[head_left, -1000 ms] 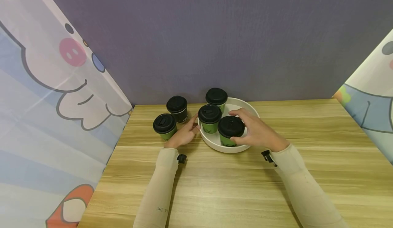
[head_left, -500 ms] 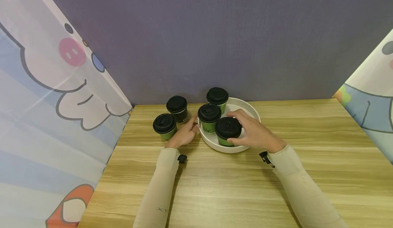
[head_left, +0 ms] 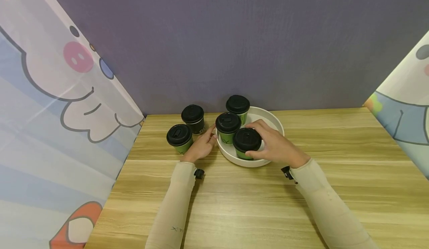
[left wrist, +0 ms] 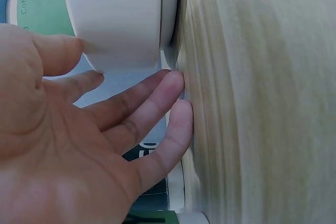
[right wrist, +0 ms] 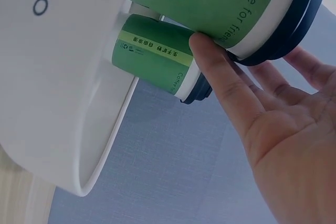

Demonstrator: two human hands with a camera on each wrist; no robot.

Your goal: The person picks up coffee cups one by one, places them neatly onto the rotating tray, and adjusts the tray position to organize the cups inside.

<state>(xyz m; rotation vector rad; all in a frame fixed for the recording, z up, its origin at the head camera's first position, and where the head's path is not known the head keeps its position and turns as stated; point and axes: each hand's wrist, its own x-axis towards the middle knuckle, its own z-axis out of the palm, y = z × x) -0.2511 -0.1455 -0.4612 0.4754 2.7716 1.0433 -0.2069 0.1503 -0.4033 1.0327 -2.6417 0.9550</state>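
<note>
My right hand holds a green paper coffee cup with a black lid, upright at the front of a round white tray. In the right wrist view, its thumb lies along the side of that coffee cup while the other fingers are partly hidden behind the lid. Two more lidded green cups, a middle one and a back one, stand in the tray. At the tray's left side is my left hand; in the left wrist view its loosely extended fingers reach beside the tray wall.
Left of the tray, a black lidded cup and a green lidded cup stand on the wooden table, close to my left hand. A grey wall rises behind the table, and printed curtains flank it.
My right hand has moved the held cup slightly left in the tray, closer to the middle cup. The back cup has shifted a little right. My left hand stays in place.
</note>
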